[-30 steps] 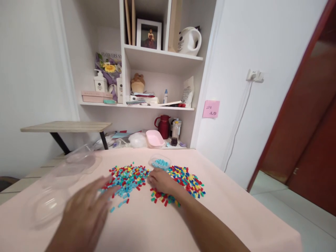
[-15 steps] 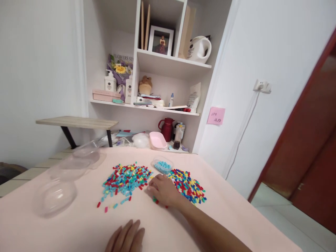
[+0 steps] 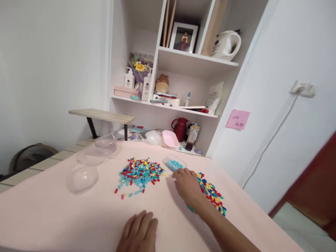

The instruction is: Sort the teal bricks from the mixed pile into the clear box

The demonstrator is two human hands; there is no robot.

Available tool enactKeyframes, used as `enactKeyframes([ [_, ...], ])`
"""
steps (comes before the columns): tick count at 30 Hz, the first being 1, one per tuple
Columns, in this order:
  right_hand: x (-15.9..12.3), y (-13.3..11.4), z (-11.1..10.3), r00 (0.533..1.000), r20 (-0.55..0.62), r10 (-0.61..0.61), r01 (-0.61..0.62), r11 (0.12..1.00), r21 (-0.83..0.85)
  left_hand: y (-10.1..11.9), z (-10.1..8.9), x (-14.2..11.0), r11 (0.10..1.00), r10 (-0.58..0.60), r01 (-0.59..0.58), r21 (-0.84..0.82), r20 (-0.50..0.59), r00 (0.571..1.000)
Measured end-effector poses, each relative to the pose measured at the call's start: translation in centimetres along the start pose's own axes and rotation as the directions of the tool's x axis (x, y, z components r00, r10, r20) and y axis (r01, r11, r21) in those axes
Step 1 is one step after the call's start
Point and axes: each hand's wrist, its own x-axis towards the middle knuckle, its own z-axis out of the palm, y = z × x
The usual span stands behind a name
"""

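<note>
My right hand point(image 3: 188, 185) hangs over the near side of a clear plastic container point(image 3: 184, 162) that holds small light-blue pieces point(image 3: 175, 165). Its fingers are bent and closed, and anything between the tips is hidden. Under and right of this hand spreads a pile of red, yellow, blue and green pieces point(image 3: 212, 192), partly covered by the wrist. To the left lies another mixed pile point(image 3: 141, 173), with many light-blue and red pieces and a few strays at its near edge. My left hand point(image 3: 140, 231) rests palm down near the table's front, fingers stretched out, holding nothing.
Clear empty containers point(image 3: 82, 178) stand in a row on the left of the pink-covered table point(image 3: 86, 217). Behind are a pink tray point(image 3: 170, 139), a red jug point(image 3: 180, 129) and a bottle point(image 3: 191, 138). A small raised wooden shelf point(image 3: 102, 114) stands at the back left.
My right hand has moved from the gap between the piles to the near edge of the blue-piece container. The view has turned left; my left hand still rests on the table.
</note>
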Motion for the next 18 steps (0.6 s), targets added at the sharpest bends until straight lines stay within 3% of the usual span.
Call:
enactKeyframes([
  [1,0.1,-1.1,-0.3,0.994,0.004,-0.107,0.106,0.986,0.127,-0.1,-0.1,0.1,1.000,0.030,-0.030,-0.008,0.011,0.999],
  [3,0.3,-3.7,-0.6,0.936,-0.019,-0.351,0.334,0.872,0.359,-0.1,0.0,0.2,0.996,0.086,-0.085,-0.033,0.022,0.996],
  [4,0.4,-5.2,-0.7,0.902,-0.045,-0.430,0.409,0.816,0.407,0.1,0.1,0.2,0.999,0.012,-0.012,-0.042,0.002,1.000],
  [7,1.1,-9.1,-0.2,0.817,-0.108,-0.567,0.562,0.739,0.372,1.0,0.7,0.4,0.990,-0.119,0.111,-0.086,-0.099,0.988],
  [10,2.2,-11.2,0.8,0.683,-0.099,-0.723,0.714,0.633,0.300,1.4,1.1,0.3,0.985,-0.137,0.124,-0.119,-0.110,0.984],
  [11,2.6,-11.4,1.2,0.663,-0.094,-0.743,0.732,0.615,0.294,1.3,1.1,0.3,0.986,-0.132,0.121,-0.114,-0.101,0.986],
  [14,3.4,-10.3,2.1,0.680,-0.099,-0.726,0.712,0.623,0.323,0.9,0.8,0.0,0.993,-0.096,0.093,-0.067,-0.038,0.995],
  [18,3.5,-6.9,2.5,0.804,-0.163,-0.572,0.585,0.711,0.390,0.5,0.2,-0.1,0.999,-0.047,0.048,-0.019,0.021,0.999],
])
